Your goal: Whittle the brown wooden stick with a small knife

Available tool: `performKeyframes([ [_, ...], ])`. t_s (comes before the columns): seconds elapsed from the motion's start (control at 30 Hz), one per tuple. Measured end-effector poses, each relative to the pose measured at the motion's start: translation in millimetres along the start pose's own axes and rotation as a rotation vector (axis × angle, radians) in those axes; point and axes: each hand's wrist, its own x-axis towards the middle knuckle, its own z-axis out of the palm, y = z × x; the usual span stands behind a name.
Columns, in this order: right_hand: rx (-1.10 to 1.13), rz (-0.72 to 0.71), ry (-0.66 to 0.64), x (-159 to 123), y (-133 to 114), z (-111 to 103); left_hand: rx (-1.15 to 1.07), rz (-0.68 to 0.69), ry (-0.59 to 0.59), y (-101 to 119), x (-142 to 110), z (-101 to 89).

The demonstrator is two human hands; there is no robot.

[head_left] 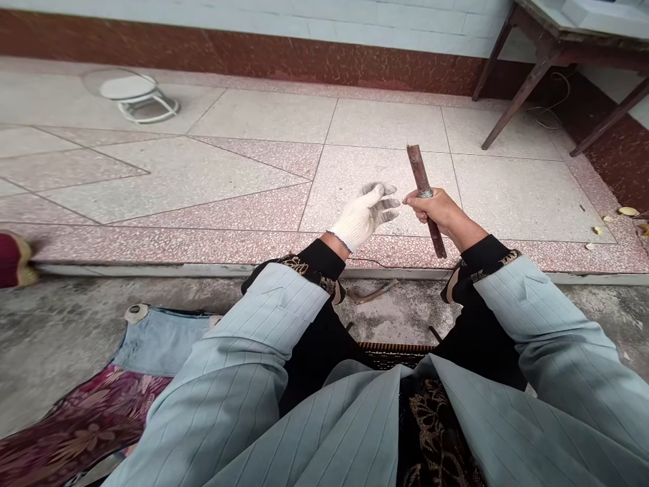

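My right hand (pixel 440 211), bare, is closed around a reddish-brown wooden stick (pixel 418 168) at about its middle. The stick tilts, its upper end leaning left and its lower end showing below my palm. A silvery band that looks like wound wire (pixel 424 193) circles it just above my fingers. My left hand (pixel 362 215) wears a white knit glove with grey fingertips. Its fingers are apart and curve towards my right thumb and fingertips, close by but not on the stick. Nothing shows in the left hand.
Below my hands, a thin curved brown piece (pixel 374 293) lies on the concrete between my feet. A raised tiled floor (pixel 243 196) runs ahead, carrying a small white stool (pixel 136 95). A wooden table (pixel 552 40) stands at right. Denim and floral cloth (pixel 165 338) lies left.
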Motion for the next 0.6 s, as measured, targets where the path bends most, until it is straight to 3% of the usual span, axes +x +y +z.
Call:
performKeyframes([
  [0.23,0.011,-0.029,0.135,11.5,-1.4,-14.0,0.207,-0.083,-0.227,14.5,-15.3,13.8],
  [0.43,-0.003,-0.183,0.190,6.6,-18.6,-31.4,0.321,-0.091,-0.145,14.0,-15.9,12.2],
  [0.6,-0.071,-0.190,0.199,4.1,-24.0,-42.3,0.394,-0.180,-0.238,13.1,-16.1,7.4],
])
